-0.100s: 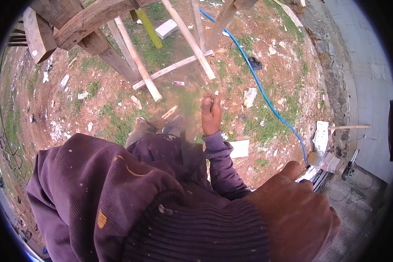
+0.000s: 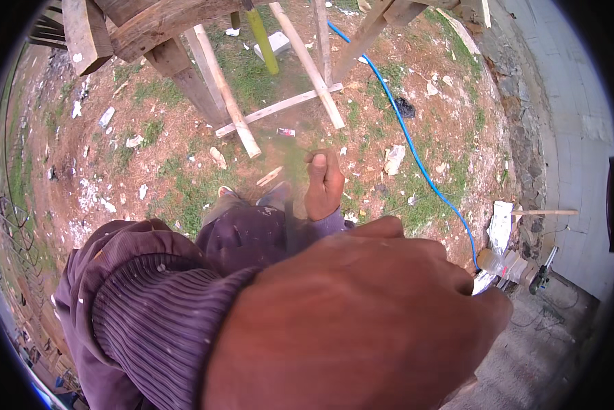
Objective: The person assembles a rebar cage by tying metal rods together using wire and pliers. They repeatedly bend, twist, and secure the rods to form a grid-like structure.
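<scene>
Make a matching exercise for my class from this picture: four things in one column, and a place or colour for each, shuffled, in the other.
Things
1. Left hand
2. Right hand
3. Hose
4. Rectangular block

Places and colours
A. Blue, running along the ground
B. Pale, on grassy ground near the picture's top
C. Large in the foreground, across the lower middle
D. Near the picture's centre, looking smaller than the other hand

Right pairs: 1-C, 2-D, 3-A, 4-B
</scene>
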